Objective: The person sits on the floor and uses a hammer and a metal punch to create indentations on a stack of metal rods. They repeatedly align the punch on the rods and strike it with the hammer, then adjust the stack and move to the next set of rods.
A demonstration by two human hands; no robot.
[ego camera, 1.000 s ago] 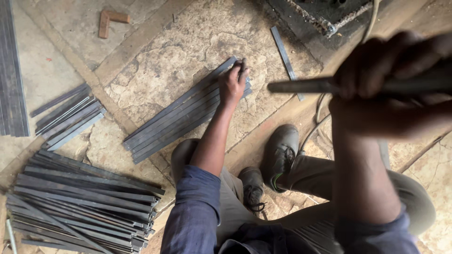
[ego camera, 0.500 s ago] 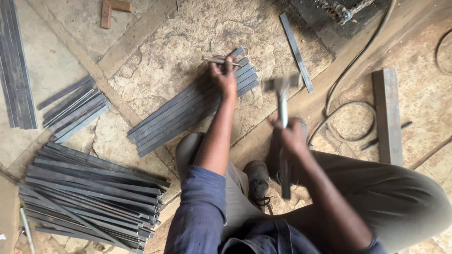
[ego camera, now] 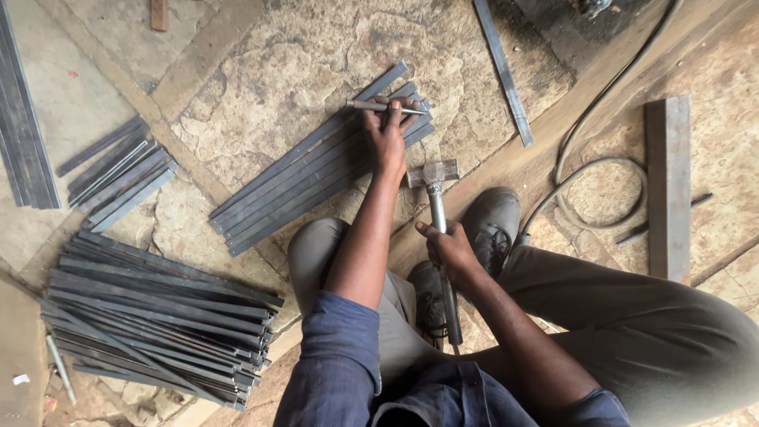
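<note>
My left hand grips a thin metal punch, held flat across the far end of a row of flat steel strips lying on the stone floor. My right hand is closed on the metal handle of a hammer. The hammer head hangs low, just right of my left wrist and close to the strips' end. I sit on the floor with both knees bent and my dark shoes between them.
A big stack of steel strips lies at the lower left, a smaller bundle above it, more strips at the left edge. A single strip, a cable and a wooden block lie to the right.
My right hand has swung the hammer down from a raised position near the camera to just beside my left wrist. My left hand stays on the strips with the punch.
</note>
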